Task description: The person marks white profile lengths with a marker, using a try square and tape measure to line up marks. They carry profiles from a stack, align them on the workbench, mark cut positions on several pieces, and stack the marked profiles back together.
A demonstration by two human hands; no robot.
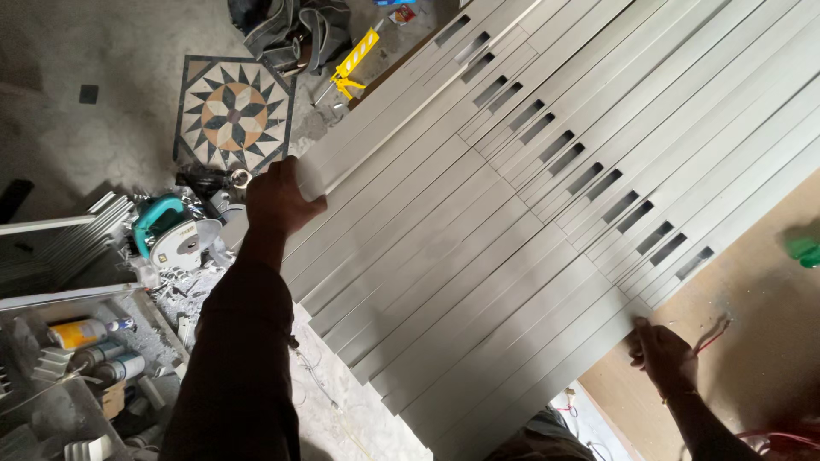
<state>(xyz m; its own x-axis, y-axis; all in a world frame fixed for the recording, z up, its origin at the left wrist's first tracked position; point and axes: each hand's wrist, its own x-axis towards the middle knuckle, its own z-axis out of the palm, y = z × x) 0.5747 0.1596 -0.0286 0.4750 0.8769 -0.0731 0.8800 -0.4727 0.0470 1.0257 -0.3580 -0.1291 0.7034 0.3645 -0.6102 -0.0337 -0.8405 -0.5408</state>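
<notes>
My left hand (280, 201) has its fingers clamped on the far end of a stack of long grey slotted metal strips (512, 213); my right hand (662, 354) has its fingers closed on the near edge. The strips lie fanned across the brown bench (769, 299), hiding most of it. Below on the floor (102, 102) sit a teal circular saw (171, 232), spray cans (85, 333), a patterned tile (235, 111) and a yellow caulking gun (354, 64).
</notes>
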